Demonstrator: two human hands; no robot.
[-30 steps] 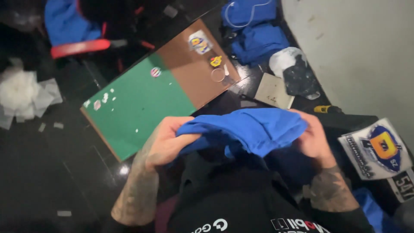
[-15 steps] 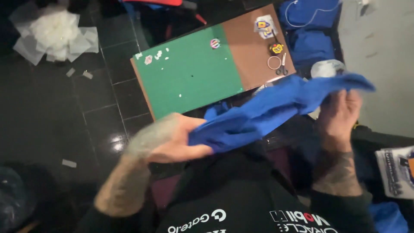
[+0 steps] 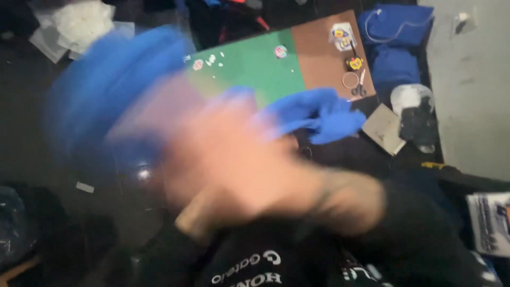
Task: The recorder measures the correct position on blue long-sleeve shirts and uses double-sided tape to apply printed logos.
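Blue cloth (image 3: 313,114) smeared by motion above the dark floor (image 3: 42,133), blurred hand (image 3: 234,159) beside it, grip impossible to tell, which hand unclear, green cutting mat (image 3: 255,66) behind, scissors (image 3: 360,87) on brown board (image 3: 324,58).

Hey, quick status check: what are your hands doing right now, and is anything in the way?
Hands motion-blurred, grip unclear. Blue cloth in front of them, over green mat. Scissors on brown board beyond, apart.
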